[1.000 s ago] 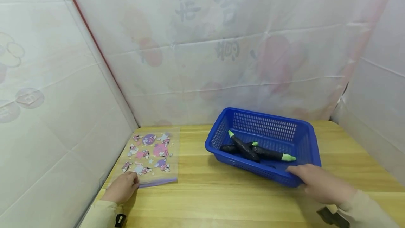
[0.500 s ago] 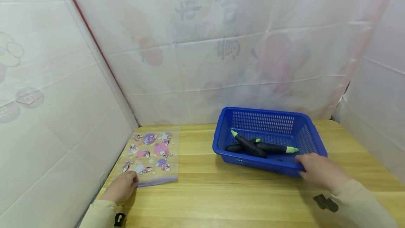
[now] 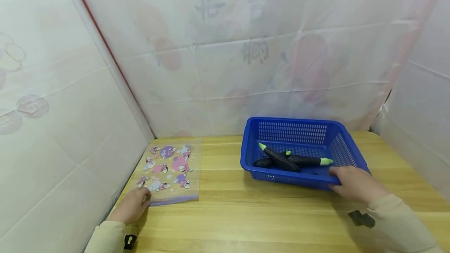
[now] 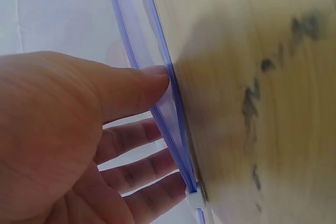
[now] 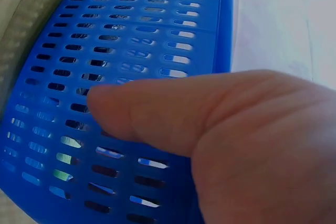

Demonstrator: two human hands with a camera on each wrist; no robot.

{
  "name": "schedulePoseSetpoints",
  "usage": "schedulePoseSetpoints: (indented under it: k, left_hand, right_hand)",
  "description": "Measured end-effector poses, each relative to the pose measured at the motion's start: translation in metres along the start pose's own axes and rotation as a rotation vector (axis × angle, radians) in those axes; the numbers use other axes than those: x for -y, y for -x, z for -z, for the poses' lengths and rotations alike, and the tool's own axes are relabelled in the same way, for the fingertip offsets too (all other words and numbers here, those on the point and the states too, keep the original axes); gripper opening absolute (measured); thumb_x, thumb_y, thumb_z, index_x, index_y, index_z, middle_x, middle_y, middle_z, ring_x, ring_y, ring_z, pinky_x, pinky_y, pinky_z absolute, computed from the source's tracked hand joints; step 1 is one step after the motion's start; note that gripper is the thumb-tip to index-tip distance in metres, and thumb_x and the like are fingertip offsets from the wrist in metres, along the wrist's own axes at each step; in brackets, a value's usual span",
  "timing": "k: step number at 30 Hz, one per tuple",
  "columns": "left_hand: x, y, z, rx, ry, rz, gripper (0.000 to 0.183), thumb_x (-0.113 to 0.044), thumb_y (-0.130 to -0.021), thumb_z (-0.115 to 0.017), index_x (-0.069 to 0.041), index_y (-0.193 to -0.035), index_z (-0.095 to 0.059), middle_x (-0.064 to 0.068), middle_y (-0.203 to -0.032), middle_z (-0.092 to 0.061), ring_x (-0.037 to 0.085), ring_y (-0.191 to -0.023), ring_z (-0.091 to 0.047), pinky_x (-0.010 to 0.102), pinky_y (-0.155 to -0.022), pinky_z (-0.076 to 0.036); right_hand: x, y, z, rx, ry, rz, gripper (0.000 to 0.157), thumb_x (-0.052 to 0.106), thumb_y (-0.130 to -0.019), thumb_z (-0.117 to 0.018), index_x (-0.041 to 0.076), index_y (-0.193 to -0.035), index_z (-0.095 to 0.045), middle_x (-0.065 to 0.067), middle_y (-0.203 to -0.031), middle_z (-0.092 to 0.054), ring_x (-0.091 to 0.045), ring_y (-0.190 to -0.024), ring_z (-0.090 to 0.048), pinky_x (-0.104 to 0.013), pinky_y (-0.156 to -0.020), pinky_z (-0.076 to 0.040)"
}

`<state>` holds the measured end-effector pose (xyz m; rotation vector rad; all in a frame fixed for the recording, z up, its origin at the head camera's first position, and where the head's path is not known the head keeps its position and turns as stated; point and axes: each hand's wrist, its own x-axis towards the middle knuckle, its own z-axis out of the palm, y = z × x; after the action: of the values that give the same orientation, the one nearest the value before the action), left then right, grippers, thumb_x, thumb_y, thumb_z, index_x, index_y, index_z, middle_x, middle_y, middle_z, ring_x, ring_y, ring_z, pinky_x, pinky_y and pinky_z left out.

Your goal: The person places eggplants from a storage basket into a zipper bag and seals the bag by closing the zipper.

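My left hand (image 3: 131, 205) pinches the zip edge of a clear zip bag (image 3: 172, 169) with pink and purple cartoon prints, lying flat at the table's left. In the left wrist view, the thumb crosses the purple zip strips (image 4: 126, 35); the other fingers show behind them, near a white slider (image 4: 196, 199). My right hand (image 3: 356, 184) grips the near right rim of a blue perforated basket (image 3: 291, 122), its thumb against the slotted wall (image 5: 105, 40) in the right wrist view. Inside the basket lie dark eggplants (image 3: 279, 159) with light green ends, crossing each other.
The wood-grained table (image 3: 228, 221) extends in front of the bag and basket. A pale printed sheet (image 3: 225, 69) hangs close behind, with others at both sides. Dark marks (image 4: 252, 103) show on the wood in the left wrist view.
The basket has slid right and slightly back, turning a little straighter, with my right hand on its rim. My left hand has stayed nearly still on the bag's edge.
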<state>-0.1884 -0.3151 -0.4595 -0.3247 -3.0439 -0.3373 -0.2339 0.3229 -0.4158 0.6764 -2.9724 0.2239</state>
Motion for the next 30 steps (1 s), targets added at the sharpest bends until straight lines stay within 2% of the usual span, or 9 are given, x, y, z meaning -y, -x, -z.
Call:
schedulePoseSetpoints:
  k: [4,9,13,16,22,28,29,30]
  left_hand:
    - [-0.001,-0.003,0.001,-0.008,0.012,-0.009,0.008,-0.005,-0.083,-0.073,-0.010,-0.087,-0.068,-0.002,-0.083,-0.065,0.018,-0.078,-0.062,0.035,-0.071,-0.053]
    - [-0.009,-0.007,0.001,-0.030,0.016,-0.073,0.004,-0.014,-0.084,-0.074,-0.011,-0.083,-0.073,-0.006,-0.082,-0.069,0.016,-0.077,-0.066,0.033,-0.071,-0.054]
    - [-0.019,-0.009,0.001,-0.024,0.016,-0.110,0.004,-0.015,-0.085,-0.072,-0.013,-0.084,-0.075,-0.006,-0.083,-0.070,0.015,-0.078,-0.067,0.035,-0.074,-0.054]
    - [-0.029,-0.012,0.002,-0.032,0.027,-0.127,0.004,-0.011,-0.084,-0.073,-0.013,-0.085,-0.076,-0.006,-0.081,-0.070,0.013,-0.075,-0.064,0.033,-0.071,-0.054]
    - [-0.051,-0.019,0.003,-0.091,0.028,-0.202,0.004,-0.011,-0.086,-0.071,-0.013,-0.085,-0.074,-0.006,-0.080,-0.068,0.010,-0.074,-0.063,0.029,-0.068,-0.053]
    - [-0.077,-0.029,0.004,-0.130,0.087,-0.220,0.007,-0.009,-0.088,-0.069,-0.012,-0.082,-0.070,-0.012,-0.070,-0.059,0.000,-0.060,-0.050,0.025,-0.058,-0.048]
    - [-0.081,-0.031,0.004,-0.137,0.097,-0.217,0.009,-0.009,-0.089,-0.068,-0.012,-0.081,-0.069,-0.013,-0.067,-0.056,-0.001,-0.057,-0.046,0.028,-0.063,-0.050]
    - [-0.084,-0.032,0.004,-0.141,0.102,-0.210,0.011,-0.009,-0.090,-0.067,-0.013,-0.079,-0.068,-0.014,-0.064,-0.052,-0.001,-0.055,-0.043,0.029,-0.061,-0.050]
  right_hand:
    - [0.003,-0.001,0.002,0.003,-0.026,0.014,0.022,0.020,-0.077,-0.078,0.010,-0.092,-0.066,-0.003,-0.084,-0.067,-0.028,-0.075,-0.064,-0.050,-0.067,-0.051]
    - [0.012,-0.002,0.006,0.047,-0.080,0.036,0.030,0.024,-0.081,-0.076,0.007,-0.103,-0.067,-0.006,-0.097,-0.068,-0.031,-0.087,-0.065,-0.052,-0.075,-0.051]
    - [0.023,-0.003,0.009,0.103,-0.135,0.051,0.048,0.045,-0.085,-0.070,0.006,-0.112,-0.065,-0.006,-0.104,-0.068,-0.028,-0.091,-0.065,-0.049,-0.077,-0.051]
    - [0.031,-0.005,0.010,0.105,-0.160,0.050,0.063,0.062,-0.084,-0.061,0.007,-0.115,-0.064,-0.004,-0.105,-0.068,-0.024,-0.091,-0.065,-0.046,-0.077,-0.052]
    - [0.041,-0.009,0.007,0.076,-0.164,0.054,0.069,0.069,-0.083,-0.054,0.010,-0.117,-0.064,-0.001,-0.108,-0.067,-0.021,-0.093,-0.065,-0.043,-0.079,-0.052]
    - [0.044,-0.011,0.005,0.065,-0.161,0.063,0.072,0.071,-0.082,-0.054,0.009,-0.119,-0.064,-0.003,-0.110,-0.067,-0.023,-0.095,-0.065,-0.045,-0.080,-0.052]
    - [0.044,-0.012,0.004,0.062,-0.161,0.063,0.073,0.071,-0.082,-0.054,0.008,-0.119,-0.064,-0.004,-0.111,-0.067,-0.024,-0.095,-0.065,-0.045,-0.080,-0.052]
    - [0.045,-0.012,0.003,0.063,-0.159,0.063,0.073,0.071,-0.082,-0.054,0.008,-0.119,-0.063,-0.004,-0.111,-0.067,-0.024,-0.095,-0.065,-0.045,-0.080,-0.052]
